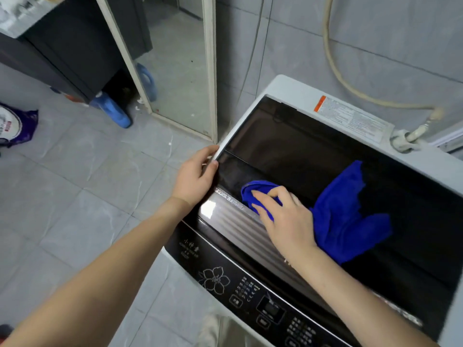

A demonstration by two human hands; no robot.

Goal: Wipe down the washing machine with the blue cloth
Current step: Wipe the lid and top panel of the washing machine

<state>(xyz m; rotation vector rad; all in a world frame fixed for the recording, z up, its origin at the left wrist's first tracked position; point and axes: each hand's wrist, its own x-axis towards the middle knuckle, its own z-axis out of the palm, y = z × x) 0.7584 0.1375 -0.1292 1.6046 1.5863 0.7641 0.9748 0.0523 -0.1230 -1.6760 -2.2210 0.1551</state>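
Grey tiles ringed the washer [273, 88]; my right hand [283, 216] pressed the bunched cloth [350, 216] at its lid's front, left hand [195, 176] gripping its edge, where loose folds might have snagged.

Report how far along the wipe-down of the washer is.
Done: cannot tell; no area looks clearly cleaned. In hand: right hand presses the blue cloth on the dark lid near its front-left corner, while left hand grips the lid's left edge. Left: control panel and white rear rim look untouched.
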